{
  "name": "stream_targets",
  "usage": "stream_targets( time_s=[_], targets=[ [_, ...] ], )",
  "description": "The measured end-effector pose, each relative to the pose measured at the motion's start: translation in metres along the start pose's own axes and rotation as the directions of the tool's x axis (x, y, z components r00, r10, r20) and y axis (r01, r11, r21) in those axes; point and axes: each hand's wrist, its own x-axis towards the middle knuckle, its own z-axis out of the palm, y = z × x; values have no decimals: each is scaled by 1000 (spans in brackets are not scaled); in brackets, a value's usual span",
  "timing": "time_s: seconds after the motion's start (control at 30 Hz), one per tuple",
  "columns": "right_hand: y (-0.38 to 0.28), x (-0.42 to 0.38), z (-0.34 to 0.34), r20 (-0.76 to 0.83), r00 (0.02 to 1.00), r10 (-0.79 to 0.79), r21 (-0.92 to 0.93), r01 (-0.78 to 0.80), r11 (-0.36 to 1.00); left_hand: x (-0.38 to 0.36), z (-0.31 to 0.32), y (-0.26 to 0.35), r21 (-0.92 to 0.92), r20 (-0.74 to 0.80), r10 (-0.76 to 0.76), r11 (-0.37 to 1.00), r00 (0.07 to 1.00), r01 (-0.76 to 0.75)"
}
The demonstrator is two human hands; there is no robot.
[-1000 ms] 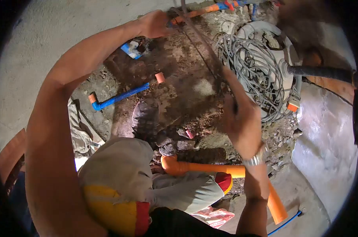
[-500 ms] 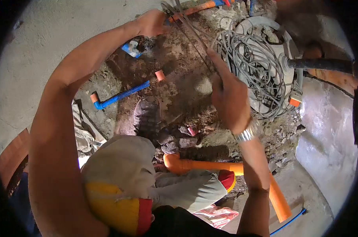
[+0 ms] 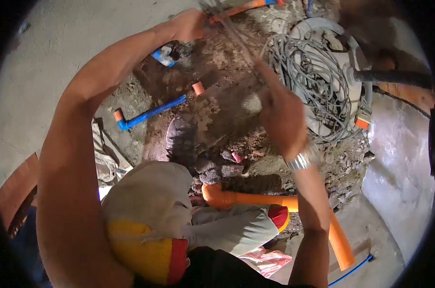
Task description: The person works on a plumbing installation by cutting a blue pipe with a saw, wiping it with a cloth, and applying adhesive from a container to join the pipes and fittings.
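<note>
Right hand (image 3: pixel 285 120) and its thin saw-like tool (image 3: pixel 239 41) sit farther forward than a second ago, nearer the left hand (image 3: pixel 189 25), which hardly shifts. Landmark: grey cable coil (image 3: pixel 313 81). From where I stand, right grip is clenched round the near end of the tool, just left of the coil; handle hidden, hand blurred. Tool slants away, forward and left of the coil, to cross the long orange pipe (image 3: pixel 244 8). That pipe lies forward-left of the coil. Left grip is wrapped on its near end, farther left of the coil, beside the crossing. Can't tell if the blade is biting; too blurred.

Well left of the coil: blue elbow pipe (image 3: pixel 151 114) with an orange stub, on the dirt. Between it and the coil, small orange pipe piece (image 3: pixel 198 88), loose. Below-left of the coil, orange elbow pipe (image 3: pixel 248 199) by the person's leg; below the coil, another orange pipe (image 3: pixel 341 245) slants past the right forearm. Coil itself lies on a white round thing (image 3: pixel 341 57); black hose (image 3: pixel 395 78) runs off right.
</note>
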Motion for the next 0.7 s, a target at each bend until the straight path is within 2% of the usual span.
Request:
stream_targets(
  time_s=[0.03, 0.07, 0.13, 0.2, 0.23, 0.27, 0.33, 0.4, 0.43, 0.47, 0.53, 0.57, 0.6, 0.67, 0.7],
  targets=[
    [5, 7, 11, -156, 974, -164, -2, 166, 986, 0, -10, 12, 5, -5, 18, 1000, 1000, -18],
    [10, -1, 6, -171, 971, -168, -8, 169, 986, -4, -20, 19, -24, -8, 19, 1000, 1000, -19],
    [-9, -24, -15, 20, 998, 66, -46, -65, 997, -9, -21, 22, -67, 10, 12, 998, 1000, -11],
    [-10, -18, -9, 14, 1000, 25, -18, -25, 1000, -12, -19, 19, -39, -70, 83, 996, 994, -85],
    [-8, -18, -6, -9, 1000, 5, 9, -5, 1000, -10, -7, 7, -38, -57, 92, 995, 994, -95],
    [-3, -14, 0, -68, 997, -34, 23, 36, 999, -3, 2, -8, 67, -18, 38, 997, 999, -37],
    [2, -3, 8, -184, 976, -113, 37, 122, 992, 8, 0, 0, 177, 23, 23, 984, 999, -26],
    [-9, -12, -4, 44, 996, 81, -91, -77, 993, 0, -5, 7, 99, -34, 63, 993, 997, -59],
    [-8, -26, -6, -43, 999, 17, -55, -19, 998, 0, -4, 3, 87, -54, 143, 987, 988, -138],
    [-8, -27, -7, -55, 998, 21, -45, -24, 999, 3, -4, -2, 98, -48, 153, 984, 987, -148],
    [-16, -34, -14, 25, 998, 60, -165, -55, 985, 1, -7, 9, 180, 43, -34, 983, 998, 26],
    [-8, -24, -6, -15, 1000, -23, -102, 21, 995, 0, -9, 15, 192, 56, -10, 981, 998, -1],
    [-6, -19, -1, -34, 999, 7, -91, -10, 996, -4, -9, 16, 185, 55, -24, 983, 998, 13],
    [-4, -8, 6, -102, 988, -119, -28, 117, 993, 2, -9, 13, 191, 54, -7, 982, 999, -4],
    [-8, -13, -2, -115, 988, -101, -17, 99, 995, 3, -5, 8, 82, 24, 28, 996, 999, -30]
  ],
)
